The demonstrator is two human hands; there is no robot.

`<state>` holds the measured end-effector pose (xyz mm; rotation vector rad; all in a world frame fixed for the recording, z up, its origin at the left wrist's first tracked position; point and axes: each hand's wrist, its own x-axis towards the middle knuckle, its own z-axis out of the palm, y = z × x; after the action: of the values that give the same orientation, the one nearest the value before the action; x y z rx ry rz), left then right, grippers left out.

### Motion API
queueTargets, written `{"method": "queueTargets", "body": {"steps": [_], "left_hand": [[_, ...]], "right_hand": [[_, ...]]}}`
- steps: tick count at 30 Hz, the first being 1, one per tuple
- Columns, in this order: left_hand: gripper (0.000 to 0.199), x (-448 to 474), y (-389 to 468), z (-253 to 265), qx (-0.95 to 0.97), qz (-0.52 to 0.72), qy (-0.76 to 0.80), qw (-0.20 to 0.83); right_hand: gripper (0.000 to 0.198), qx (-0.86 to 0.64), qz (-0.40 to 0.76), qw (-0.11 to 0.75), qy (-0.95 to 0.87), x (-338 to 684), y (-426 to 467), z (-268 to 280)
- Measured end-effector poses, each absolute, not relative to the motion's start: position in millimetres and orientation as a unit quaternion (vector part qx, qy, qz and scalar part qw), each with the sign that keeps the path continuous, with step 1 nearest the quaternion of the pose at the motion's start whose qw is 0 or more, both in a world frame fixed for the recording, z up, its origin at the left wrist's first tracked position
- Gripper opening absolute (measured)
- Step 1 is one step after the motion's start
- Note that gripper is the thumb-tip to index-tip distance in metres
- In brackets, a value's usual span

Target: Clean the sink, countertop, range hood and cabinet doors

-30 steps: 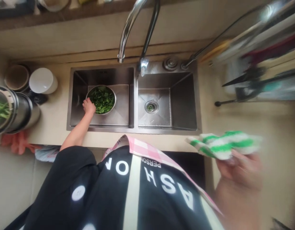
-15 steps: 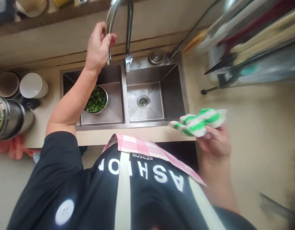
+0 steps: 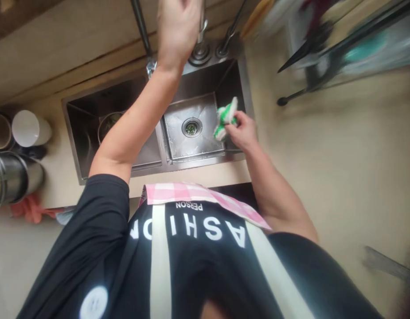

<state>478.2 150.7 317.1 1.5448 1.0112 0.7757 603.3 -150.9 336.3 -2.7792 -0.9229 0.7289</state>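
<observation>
My left hand [image 3: 180, 33] is closed at the top of the view, over the back of the sink. It grips the faucet spout [image 3: 202, 31], most of which the hand and the frame edge hide. In my right hand [image 3: 245, 130] is a bunched green-and-white striped cloth [image 3: 226, 117], pinched between thumb and fingers above the right side of the right basin [image 3: 208, 148]. Green bits lie in that basin's drain [image 3: 192, 128]. Behind my left forearm, a bowl [image 3: 101, 128] stands in the left basin [image 3: 87, 150], its contents largely covered.
At the left, a white bowl [image 3: 27, 128] and metal pots [image 3: 12, 177] stand on the counter [image 3: 58, 186], near orange-red gloves [image 3: 28, 209]. A dark pole-like object [image 3: 298, 96] lies at the right. A dark hose [image 3: 141, 26] rises behind the sink.
My left hand has swung the faucet spout rightward from the left basin to the right one. My right hand has brought the cloth from beside the sink to over the right basin.
</observation>
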Motion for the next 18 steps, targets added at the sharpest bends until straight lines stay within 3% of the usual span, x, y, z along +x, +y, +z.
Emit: {"method": "queueTargets", "body": {"steps": [2, 5, 8, 12, 18], "left_hand": [[0.057, 443, 119, 302, 0.590, 0.445, 0.416, 0.530], [0.034, 371, 54, 284, 0.520, 0.406, 0.427, 0.619], [0.032, 299, -6, 269, 0.439, 0.285, 0.550, 0.651], [0.040, 224, -61, 254, 0.362, 0.262, 0.665, 0.599], [0.031, 182, -87, 257, 0.290, 0.272, 0.716, 0.573]], "right_hand": [[0.042, -0.910, 0.233, -0.080, -0.333, 610, -135, 315], [0.059, -0.889, 0.219, -0.206, -0.345, 605, -120, 284], [0.058, -0.800, 0.303, -0.285, -0.433, 591, -118, 250], [0.056, -0.646, 0.454, -0.383, -0.479, 582, -125, 206], [0.046, -0.605, 0.464, -0.436, -0.477, 590, -123, 187]]}}
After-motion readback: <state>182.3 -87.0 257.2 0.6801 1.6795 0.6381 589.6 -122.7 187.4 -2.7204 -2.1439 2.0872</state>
